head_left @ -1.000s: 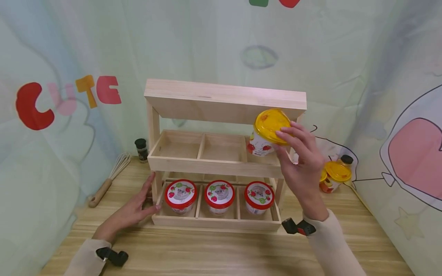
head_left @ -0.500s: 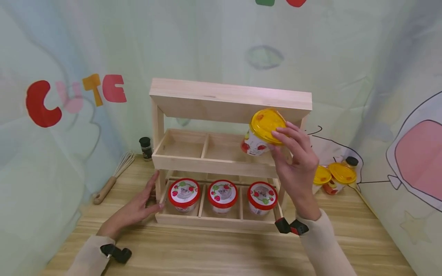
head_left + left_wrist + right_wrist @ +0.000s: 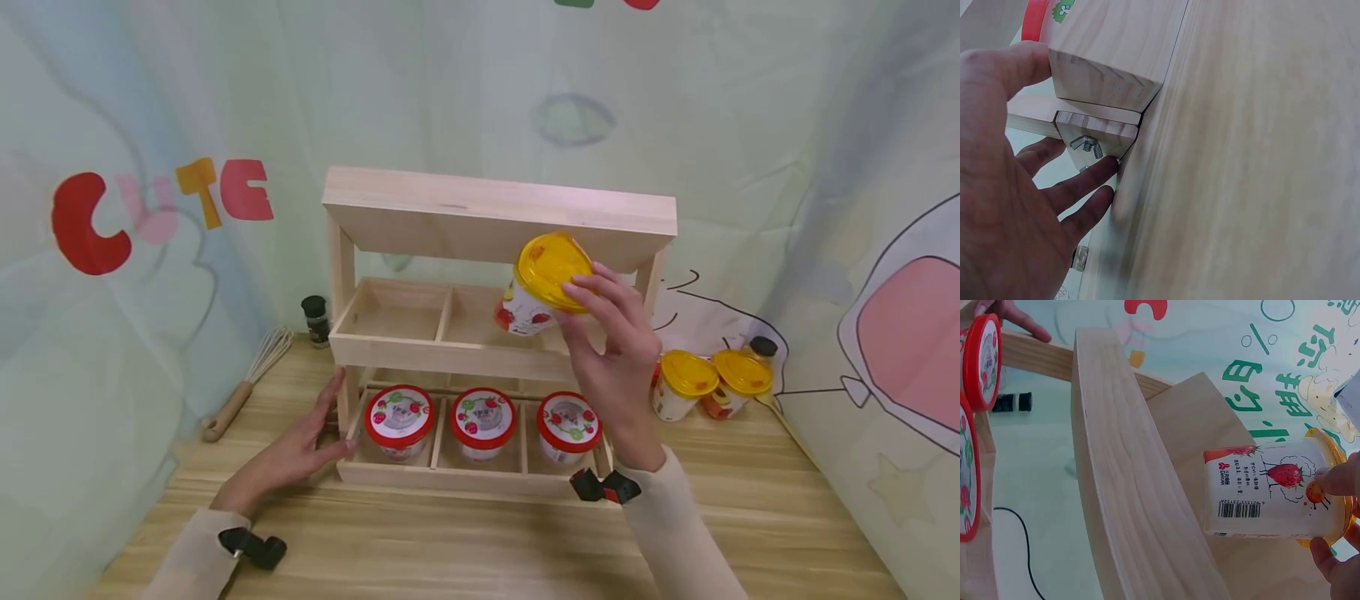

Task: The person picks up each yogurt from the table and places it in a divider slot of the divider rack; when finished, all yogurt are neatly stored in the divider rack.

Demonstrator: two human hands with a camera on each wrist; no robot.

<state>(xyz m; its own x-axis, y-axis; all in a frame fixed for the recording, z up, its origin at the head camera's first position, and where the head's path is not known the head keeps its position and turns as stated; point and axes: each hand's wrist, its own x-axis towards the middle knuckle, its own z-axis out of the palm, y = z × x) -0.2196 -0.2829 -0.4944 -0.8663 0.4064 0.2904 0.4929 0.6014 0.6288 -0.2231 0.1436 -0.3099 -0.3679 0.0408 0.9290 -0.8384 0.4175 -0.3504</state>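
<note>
In the head view, my right hand (image 3: 615, 350) grips a white paper cup (image 3: 528, 310) with a yellow lid, fingers and thumb around its lid end. The cup is tilted and held in front of the middle tier of a wooden rack (image 3: 450, 358); the right wrist view shows its strawberry print and barcode. Against the rack's lower left side rests my left hand (image 3: 292, 454), fingers extended along the post and thumb by the tray corner. In the left wrist view, its fingertips (image 3: 1107, 165) touch wood beside a wing nut (image 3: 1087, 145).
Three red-lidded tubs (image 3: 483, 421) sit in the rack's lower compartments. Two more yellow-lidded cups (image 3: 684, 383) stand to the right, near a black-capped jar (image 3: 762, 348). At left lie a whisk (image 3: 251, 383) and a small black-capped bottle (image 3: 316, 321).
My right hand has carried the yellow-lidded cup leftward, from the right compartment toward the middle one. More of the cups at right now shows. The left hand stays against the rack.
</note>
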